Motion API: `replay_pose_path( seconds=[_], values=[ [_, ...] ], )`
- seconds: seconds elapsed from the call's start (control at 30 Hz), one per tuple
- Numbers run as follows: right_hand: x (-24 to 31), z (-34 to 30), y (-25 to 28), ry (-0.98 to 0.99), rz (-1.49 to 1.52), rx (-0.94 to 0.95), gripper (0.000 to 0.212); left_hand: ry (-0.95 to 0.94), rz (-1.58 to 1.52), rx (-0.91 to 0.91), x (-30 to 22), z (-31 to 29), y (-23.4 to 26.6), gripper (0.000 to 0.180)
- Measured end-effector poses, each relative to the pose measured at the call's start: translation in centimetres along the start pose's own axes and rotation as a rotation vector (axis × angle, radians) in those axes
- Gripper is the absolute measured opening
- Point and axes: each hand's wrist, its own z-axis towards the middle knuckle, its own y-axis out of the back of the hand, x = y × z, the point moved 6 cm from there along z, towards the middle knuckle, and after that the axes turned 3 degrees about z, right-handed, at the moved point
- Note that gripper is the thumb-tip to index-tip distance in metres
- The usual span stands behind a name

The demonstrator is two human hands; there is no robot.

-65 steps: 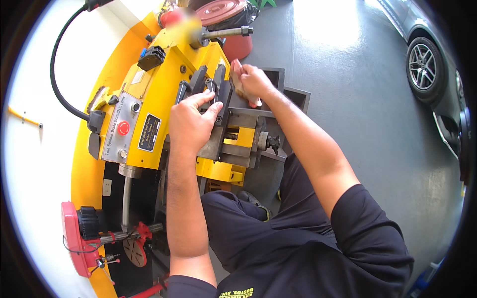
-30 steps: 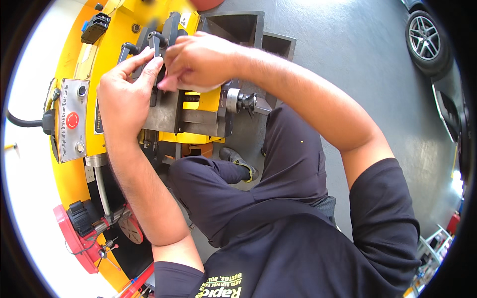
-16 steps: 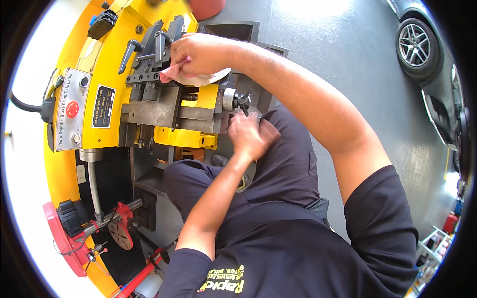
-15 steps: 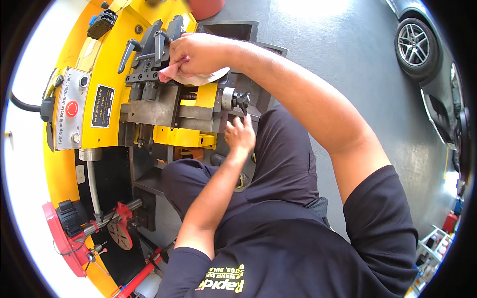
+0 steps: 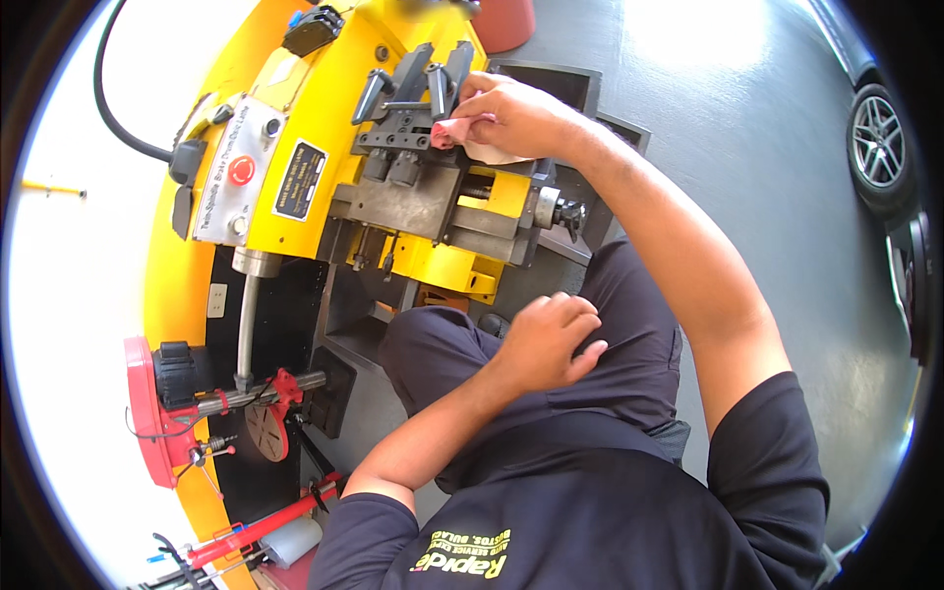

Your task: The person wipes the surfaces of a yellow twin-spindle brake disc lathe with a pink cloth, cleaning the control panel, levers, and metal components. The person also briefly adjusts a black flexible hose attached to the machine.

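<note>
My right hand [image 5: 511,116] is closed on a pink rag [image 5: 451,134], holding it against the right side of the black tool holder [image 5: 398,130] on a yellow brake lathe [image 5: 339,93]. Under that hand shows the pale curved edge of something [image 5: 500,155], mostly covered. My left hand [image 5: 554,341] hovers over my lap, empty, its fingers loosely bent and the thumb apart. A crank handle [image 5: 568,216] on the end of the lathe's slide lies beyond it, untouched. Two black clamp levers [image 5: 372,95] stand up from the tool holder.
A grey control panel [image 5: 236,177] with a red stop button sits on the lathe's left. A red drill press [image 5: 162,413] stands at the lower left, near a red-framed item [image 5: 256,531]. At the far right is a parked car's wheel [image 5: 878,138]. A red drum [image 5: 503,25] stands behind.
My left hand has come off the crank handle and drawn back over my lap. My right hand stays at the tool holder with the rag. The view has shifted, so the lathe appears further right.
</note>
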Motion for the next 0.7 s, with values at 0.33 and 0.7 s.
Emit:
replay_pose_path(
  seconds=[0.33, 0.7],
  values=[
    [5.7, -2.7, -0.5, 0.132, -0.127, -0.047, 0.012, 0.184, 0.212, -0.677, 7.2, 0.7, 20.3, 0.014],
    [7.0, -3.4, -4.3, -0.022, -0.492, -0.291, 0.016, 0.377, 0.428, -0.660, 12.2, 3.4, 25.0, 0.028]
  ],
)
